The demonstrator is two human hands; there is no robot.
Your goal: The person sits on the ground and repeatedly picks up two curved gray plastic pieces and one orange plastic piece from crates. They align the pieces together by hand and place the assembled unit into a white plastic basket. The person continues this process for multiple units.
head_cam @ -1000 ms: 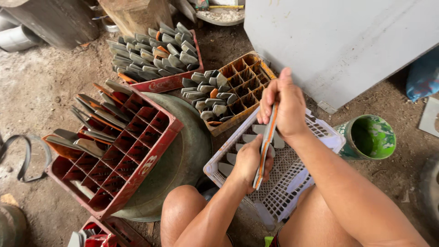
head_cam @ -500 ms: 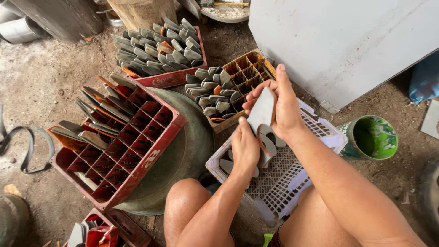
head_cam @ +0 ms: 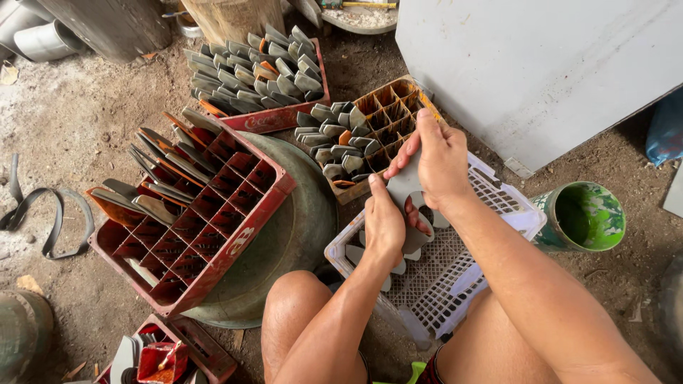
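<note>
Grey flat metal blade (head_cam: 404,183) pinched between left hand (head_cam: 385,222) and right hand (head_cam: 441,162), above white plastic lattice basket (head_cam: 498,200); red divided crate (head_cam: 213,213) left of hands.

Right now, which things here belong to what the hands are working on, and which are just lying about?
In hand: left hand and right hand holding a grey blade; white basket of blades below; orange crate; red crates.

Lying about: green can, strap, pipe, white panel.

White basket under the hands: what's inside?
The white basket holds several flat grey metal blades on its mesh floor. The left hand and right hand, gripping one blade, cover the rest.
</note>
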